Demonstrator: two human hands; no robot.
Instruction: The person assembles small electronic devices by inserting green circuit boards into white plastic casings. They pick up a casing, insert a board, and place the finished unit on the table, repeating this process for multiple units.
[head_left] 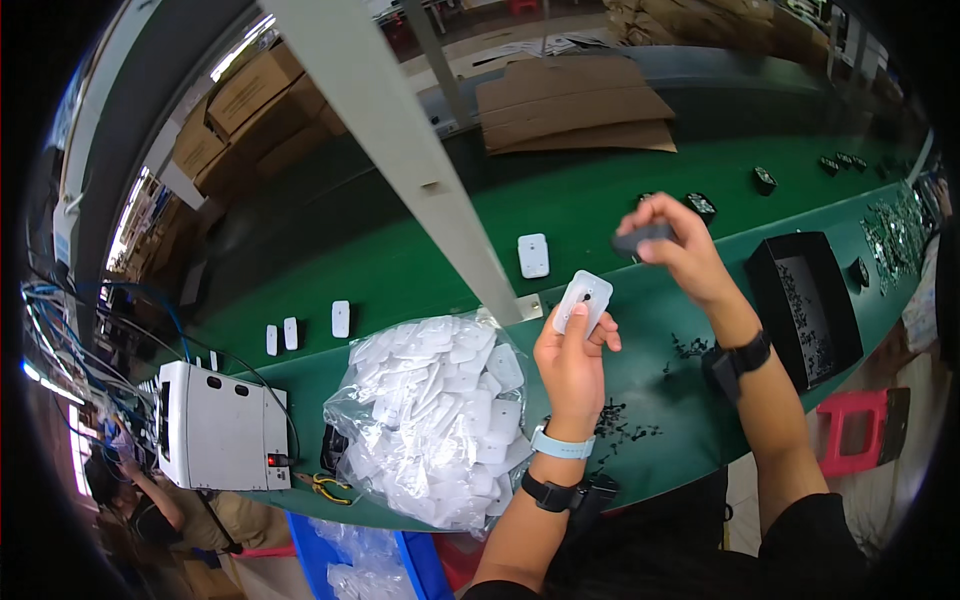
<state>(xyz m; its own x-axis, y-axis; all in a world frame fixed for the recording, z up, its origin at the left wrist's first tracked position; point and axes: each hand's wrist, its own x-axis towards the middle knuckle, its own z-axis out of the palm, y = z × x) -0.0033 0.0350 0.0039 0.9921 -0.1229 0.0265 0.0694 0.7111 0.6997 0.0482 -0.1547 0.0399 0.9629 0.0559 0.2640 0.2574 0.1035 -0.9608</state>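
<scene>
My left hand (572,370) grips a white plastic housing (592,287), with the thumb lying over its lower part. A small black piece sits on the housing's face near the thumb tip. Above and to the right, my right hand (686,250) pinches a dark grey oblong part (630,241), apart from the housing; its details are blurred. Just beyond my left hand, another white housing (533,256) lies on the green belt (420,290). A clear plastic bag (440,420) full of white housings rests left of my left forearm.
Small black parts (622,425) lie scattered by my left wrist. To the right stand a black tray (835,300) of small parts and a heap of circuit pieces (895,235). A metal post (400,150) rises near the bag; a white machine (225,425) and yellow-handled pliers (328,487) are left.
</scene>
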